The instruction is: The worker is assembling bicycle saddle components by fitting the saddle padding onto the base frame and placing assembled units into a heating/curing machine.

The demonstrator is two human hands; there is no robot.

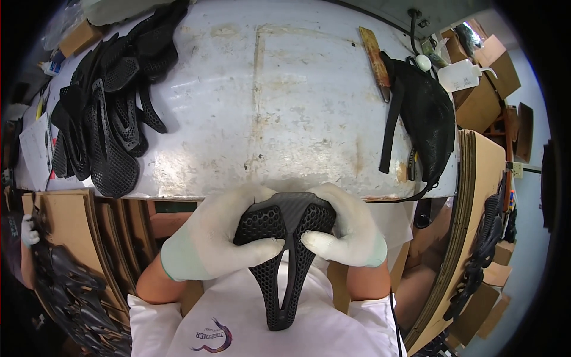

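Observation:
A black bicycle saddle (pixel 269 268) with a honeycomb lattice top and a long slot down its middle is held in front of my chest, its narrow nose pointing down toward me. My left hand (pixel 223 235), in a white glove with a mint cuff, grips the wide rear on the left, thumb pressed on the lattice. On the other side my right hand (pixel 345 226), gloved alike, clasps the saddle with its thumb near the slot. Most fingers of both hands are hidden behind the saddle.
A pile of black saddles (pixel 116 154) covers the left of the worn white table (pixel 309 119). To the right lie a black pouch (pixel 425 119) and a stained wooden-handled tool (pixel 375 56). Cardboard sheets (pixel 482 160) stand right of the table; another person's gloved hand (pixel 28 231) shows far left.

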